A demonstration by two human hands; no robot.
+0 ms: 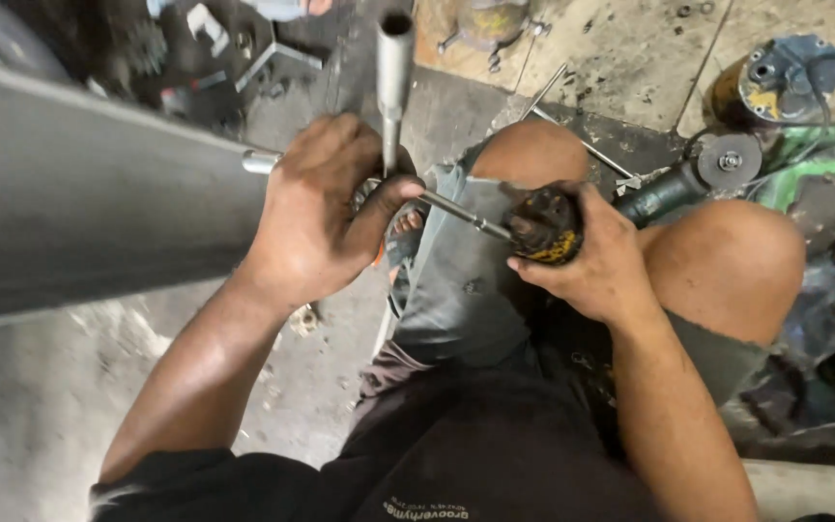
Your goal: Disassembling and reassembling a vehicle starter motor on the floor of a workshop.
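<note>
Gripping screwdriver within right fingers

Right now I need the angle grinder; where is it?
The angle grinder lies on the floor at upper right, just beyond the right hand, beside the right knee.

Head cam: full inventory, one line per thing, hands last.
large metal cylinder: 1, grey, left, lying slantwise
metal tube: 1, silver, upright at top centre, left hand around its lower part
screwdriver: 1, steel shaft, black and yellow handle, centre, tip toward the tube
angle grinder: 1, black, on floor by right knee
motor-like part: 1, blue-grey, top right
thin rods: 2, steel, on floor at top
left hand: gripping the tube
right hand: gripping the screwdriver handle
</note>
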